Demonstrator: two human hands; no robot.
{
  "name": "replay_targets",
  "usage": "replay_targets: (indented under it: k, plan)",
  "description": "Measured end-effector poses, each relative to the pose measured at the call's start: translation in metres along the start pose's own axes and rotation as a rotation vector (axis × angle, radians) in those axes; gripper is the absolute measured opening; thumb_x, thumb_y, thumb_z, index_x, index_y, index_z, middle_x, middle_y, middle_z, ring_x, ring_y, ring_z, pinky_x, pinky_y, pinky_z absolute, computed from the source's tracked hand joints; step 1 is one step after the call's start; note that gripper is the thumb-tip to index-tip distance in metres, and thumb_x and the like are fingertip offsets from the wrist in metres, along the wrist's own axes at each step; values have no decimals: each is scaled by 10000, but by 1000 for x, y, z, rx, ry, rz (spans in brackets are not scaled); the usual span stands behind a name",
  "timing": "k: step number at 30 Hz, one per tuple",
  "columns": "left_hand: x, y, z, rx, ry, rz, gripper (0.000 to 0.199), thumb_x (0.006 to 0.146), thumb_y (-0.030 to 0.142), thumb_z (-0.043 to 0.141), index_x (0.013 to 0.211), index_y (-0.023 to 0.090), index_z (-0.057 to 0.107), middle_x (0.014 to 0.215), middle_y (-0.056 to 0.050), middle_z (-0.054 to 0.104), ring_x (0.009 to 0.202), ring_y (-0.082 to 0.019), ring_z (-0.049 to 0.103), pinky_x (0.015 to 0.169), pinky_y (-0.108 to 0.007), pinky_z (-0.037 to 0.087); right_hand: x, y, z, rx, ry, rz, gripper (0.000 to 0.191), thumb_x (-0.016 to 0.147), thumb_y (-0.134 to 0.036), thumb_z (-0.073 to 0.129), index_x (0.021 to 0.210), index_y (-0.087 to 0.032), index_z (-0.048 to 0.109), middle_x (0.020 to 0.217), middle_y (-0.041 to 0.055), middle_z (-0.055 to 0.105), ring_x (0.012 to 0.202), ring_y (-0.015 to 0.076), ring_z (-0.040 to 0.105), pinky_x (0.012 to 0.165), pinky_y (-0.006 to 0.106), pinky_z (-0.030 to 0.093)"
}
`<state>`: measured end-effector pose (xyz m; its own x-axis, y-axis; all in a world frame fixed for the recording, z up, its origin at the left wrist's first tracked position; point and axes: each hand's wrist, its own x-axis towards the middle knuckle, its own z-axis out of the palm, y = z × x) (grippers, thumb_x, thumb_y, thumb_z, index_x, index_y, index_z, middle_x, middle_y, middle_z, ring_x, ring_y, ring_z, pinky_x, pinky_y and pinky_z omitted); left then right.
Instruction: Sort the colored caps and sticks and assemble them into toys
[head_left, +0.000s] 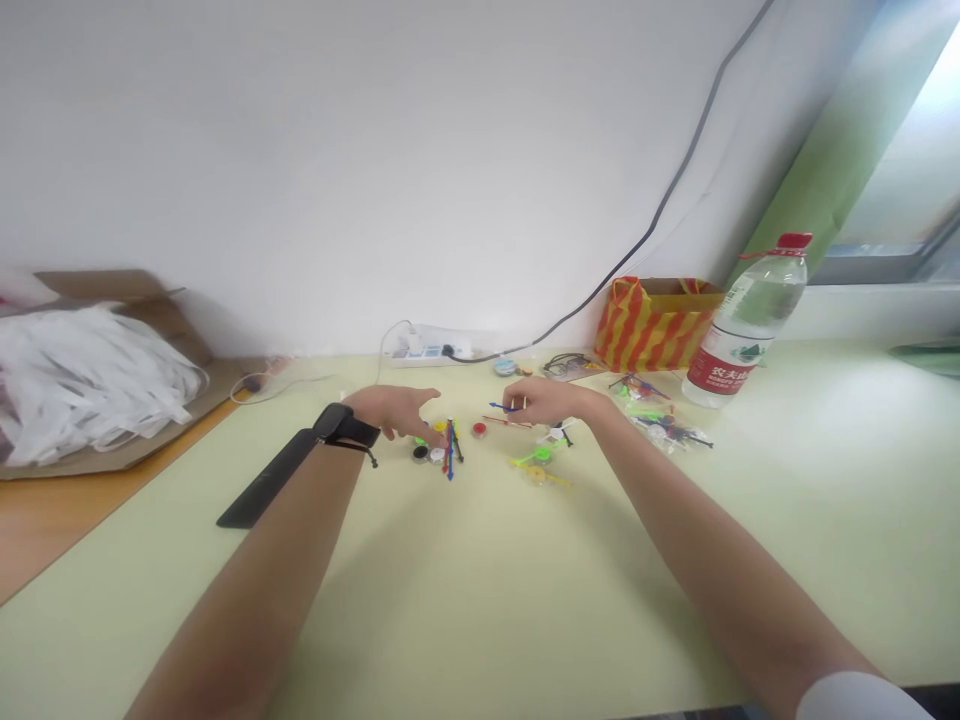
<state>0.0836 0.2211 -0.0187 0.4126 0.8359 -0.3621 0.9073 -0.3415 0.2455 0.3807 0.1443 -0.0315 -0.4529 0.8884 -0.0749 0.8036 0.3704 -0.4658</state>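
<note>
My left hand (401,408), with a black watch on its wrist, reaches over a small pile of coloured parts. Its thumb and forefinger are apart, and the lower fingertips touch or hover over the pile; which, I cannot tell. Blue arrow-tipped sticks (450,462), a black disc (421,453) and a white disc (437,456) lie there. In my right hand (546,400), pinched between the fingers, is a blue arrow-tipped stick (498,406). Below those fingers lies a red stick (504,421), with a red disc (479,429) to its left. Green (541,455) and yellow pieces (537,474) lie nearer me.
Bagged coloured parts (667,430) lie on the right, by a large water bottle (739,330) and a striped bag (649,330). A power strip (442,347) sits against the wall. A black flat case (270,480) and a carton of white strips (90,385) are left.
</note>
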Motion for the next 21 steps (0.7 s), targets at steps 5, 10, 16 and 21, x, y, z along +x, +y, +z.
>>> replay_targets:
  k: [5,10,16,21]
  plan:
    - [11,6,7,114,-158,22,1383,460,662,878,1644,312,256,1518,-180,544,1019,-324,719,659,-283,567,0,-1,0,-6,-1,10,113,879,-260,688,985,-220,691,1018,43,750,826,184,672,645,251,469]
    - [14,2,9,171,-124,61,1207,442,657,866,1534,304,491,1375,-145,668,993,-321,723,769,-302,535,-1,-2,-1,-4,10,3,91,876,-258,691,961,-227,696,1036,39,749,856,185,673,691,251,479]
    - [3,13,4,124,8,66,1003,513,741,815,1382,267,654,1222,-142,730,1074,-361,685,865,-351,503,0,-2,-1,7,48,7,86,855,-270,705,925,-221,697,1002,48,736,847,194,664,667,256,459]
    - [-2,38,7,-40,152,342,702,725,659,737,1291,248,683,1220,-120,717,1076,-292,687,849,-315,512,2,-4,2,55,99,22,112,830,-280,718,901,-207,670,850,31,705,734,176,638,601,252,424]
